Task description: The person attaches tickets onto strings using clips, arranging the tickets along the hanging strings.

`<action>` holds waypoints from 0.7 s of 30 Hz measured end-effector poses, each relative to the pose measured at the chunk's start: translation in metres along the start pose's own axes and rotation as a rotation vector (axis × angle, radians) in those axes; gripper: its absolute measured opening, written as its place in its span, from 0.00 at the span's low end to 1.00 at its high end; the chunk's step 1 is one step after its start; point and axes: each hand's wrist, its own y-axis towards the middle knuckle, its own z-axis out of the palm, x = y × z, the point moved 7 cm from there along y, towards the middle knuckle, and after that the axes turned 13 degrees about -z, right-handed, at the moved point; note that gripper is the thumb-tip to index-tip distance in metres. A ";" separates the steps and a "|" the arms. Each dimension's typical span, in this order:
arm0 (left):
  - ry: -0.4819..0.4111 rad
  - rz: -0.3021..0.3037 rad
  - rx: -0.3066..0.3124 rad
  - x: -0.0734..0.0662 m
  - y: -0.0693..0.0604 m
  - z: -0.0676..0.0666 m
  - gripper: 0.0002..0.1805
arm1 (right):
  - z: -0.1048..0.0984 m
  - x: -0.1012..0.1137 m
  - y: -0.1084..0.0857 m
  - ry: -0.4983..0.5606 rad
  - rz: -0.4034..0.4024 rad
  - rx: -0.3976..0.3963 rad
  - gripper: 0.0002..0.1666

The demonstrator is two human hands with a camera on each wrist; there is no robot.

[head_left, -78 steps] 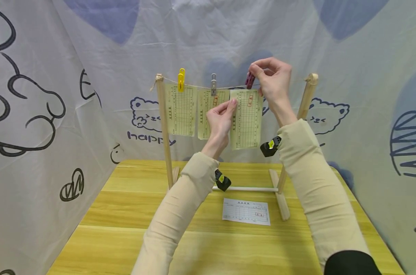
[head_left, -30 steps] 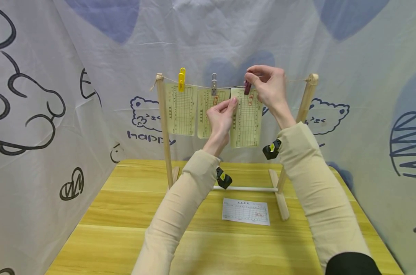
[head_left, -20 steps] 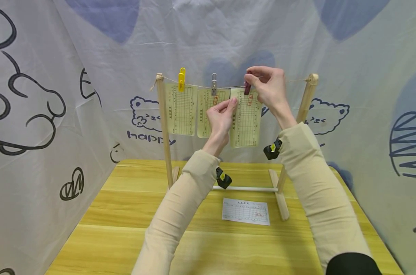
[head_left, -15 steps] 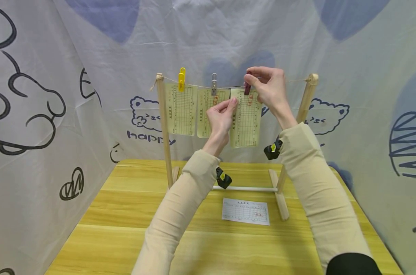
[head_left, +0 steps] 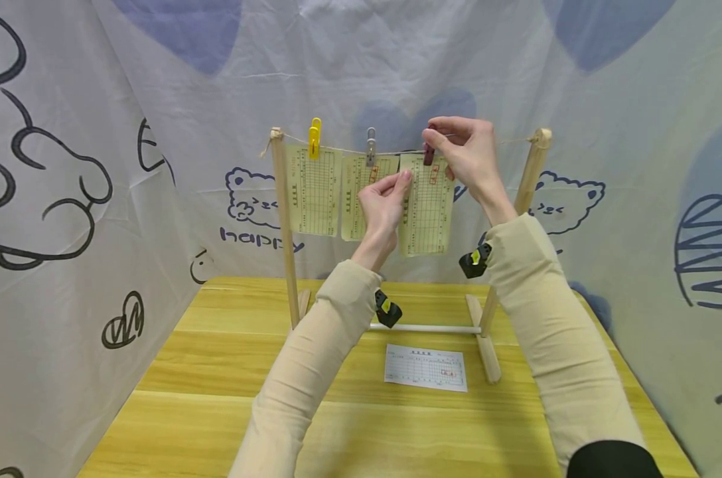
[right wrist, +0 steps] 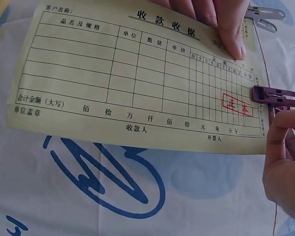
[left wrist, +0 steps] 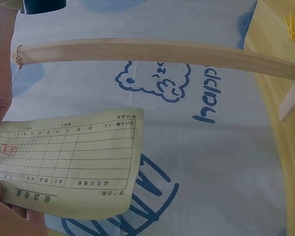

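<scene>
My left hand (head_left: 385, 206) pinches the left edge of the rightmost yellowish slip (head_left: 427, 212) near its top. With thumb and fingers my right hand (head_left: 471, 149) holds a dark purple clip (head_left: 429, 154) over that slip's top edge at the string. The right wrist view shows the clip's jaws (right wrist: 268, 95) on the slip's end, beside a red stamp. Two more slips hang to the left, one under a yellow clip (head_left: 314, 139), the other under a grey clip (head_left: 370, 147); my left hand partly covers the second.
A wooden stand with a left post (head_left: 286, 232) and a right post (head_left: 533, 169) carries the string. On the table (head_left: 217, 398) lies a white printed slip (head_left: 425, 368), in front of the stand's white bar (head_left: 433, 328). Yellow clips (left wrist: 291, 27) lie on the table in the left wrist view.
Since the earliest frame, my right hand has moved the purple clip slightly left and down onto the slip's top edge. My left hand has stayed at the slip's edge.
</scene>
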 end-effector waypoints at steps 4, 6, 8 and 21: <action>0.014 -0.002 0.002 0.001 0.000 0.000 0.15 | 0.001 0.000 0.000 0.009 -0.008 0.002 0.20; 0.023 -0.007 0.004 0.002 0.001 0.000 0.15 | 0.001 0.001 -0.001 0.013 -0.012 0.002 0.20; 0.028 -0.010 0.007 0.002 0.001 0.000 0.15 | 0.001 0.001 -0.001 0.017 -0.017 0.003 0.20; 0.062 -0.003 0.006 0.000 0.001 0.000 0.15 | 0.001 0.002 0.000 0.005 -0.041 0.010 0.18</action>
